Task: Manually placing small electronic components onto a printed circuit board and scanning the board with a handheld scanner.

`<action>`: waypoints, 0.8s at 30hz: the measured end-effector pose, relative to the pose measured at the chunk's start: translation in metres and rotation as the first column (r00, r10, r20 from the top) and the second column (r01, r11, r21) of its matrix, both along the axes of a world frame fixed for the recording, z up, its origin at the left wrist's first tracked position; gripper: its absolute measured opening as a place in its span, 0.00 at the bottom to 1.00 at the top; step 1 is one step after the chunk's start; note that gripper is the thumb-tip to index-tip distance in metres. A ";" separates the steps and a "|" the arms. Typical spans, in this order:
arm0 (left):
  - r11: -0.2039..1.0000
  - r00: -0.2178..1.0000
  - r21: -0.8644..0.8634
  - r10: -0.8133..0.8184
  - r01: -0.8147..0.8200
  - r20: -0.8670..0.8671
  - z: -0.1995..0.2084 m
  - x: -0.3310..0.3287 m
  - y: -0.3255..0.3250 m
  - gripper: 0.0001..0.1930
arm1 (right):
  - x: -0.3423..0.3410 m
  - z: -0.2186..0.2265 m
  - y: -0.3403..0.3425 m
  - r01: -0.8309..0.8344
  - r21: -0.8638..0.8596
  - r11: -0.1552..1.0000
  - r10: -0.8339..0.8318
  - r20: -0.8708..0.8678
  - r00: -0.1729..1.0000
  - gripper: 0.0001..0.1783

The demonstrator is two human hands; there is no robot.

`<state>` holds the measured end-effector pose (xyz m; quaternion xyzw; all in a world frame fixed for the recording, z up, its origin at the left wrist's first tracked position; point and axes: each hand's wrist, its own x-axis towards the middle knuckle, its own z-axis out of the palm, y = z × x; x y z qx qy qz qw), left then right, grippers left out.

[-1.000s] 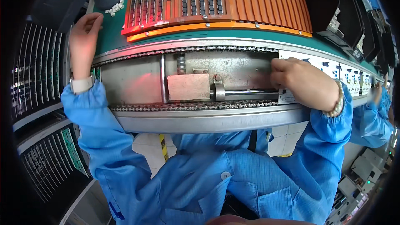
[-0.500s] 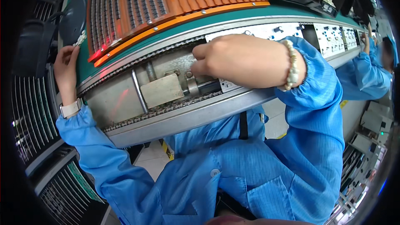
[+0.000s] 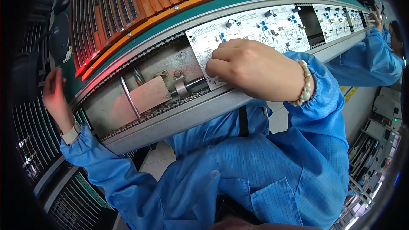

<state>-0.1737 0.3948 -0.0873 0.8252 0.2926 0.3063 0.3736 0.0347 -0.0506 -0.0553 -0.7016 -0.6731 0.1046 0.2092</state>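
My right hand lies over the left part of a white circuit board that rests on the conveyor rails. Its fingers are curled down against the board, and their tips and whatever they hold are hidden. Blue, black and yellow components stand on the board. Out at the left end of the conveyor, my left hand is raised with bent fingers beside the green table edge. Anything pinched there is too small to make out. Just above it, small white parts lie at the rim of a dark round dish.
An orange ribbed rack with rows of black components stands behind the conveyor. Metal rails and a chain border the channel, with a steel block inside. Further boards sit to the right, near another person's blue sleeve.
My left hand has drawn back from the white parts, toward the lower left. My right hand has moved from past the board's left edge onto the board. The whole view has shifted.
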 end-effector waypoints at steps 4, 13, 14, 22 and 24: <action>0.995 0.999 -0.104 0.002 0.001 0.034 0.005 -0.002 -0.021 0.13 | -0.001 -0.001 -0.002 0.015 0.031 0.999 -0.015 -0.006 1.000 0.08; 0.945 0.981 -0.268 -0.194 0.186 -0.005 0.036 0.032 -0.129 0.10 | 0.001 -0.014 -0.005 0.010 0.036 0.999 -0.008 -0.056 0.998 0.07; 0.927 0.966 -0.289 -0.257 0.238 -0.029 0.039 0.040 -0.143 0.10 | 0.001 -0.016 -0.005 0.025 0.042 0.999 -0.023 -0.046 0.999 0.07; 0.700 0.821 -0.499 -0.570 0.511 0.040 0.042 0.077 -0.231 0.10 | -0.010 -0.016 -0.011 0.088 0.068 0.994 -0.090 0.024 0.996 0.07; 0.681 0.801 -0.504 -0.598 0.531 0.036 0.037 0.083 -0.245 0.09 | -0.010 -0.018 -0.012 0.086 0.064 0.994 -0.087 0.009 0.996 0.06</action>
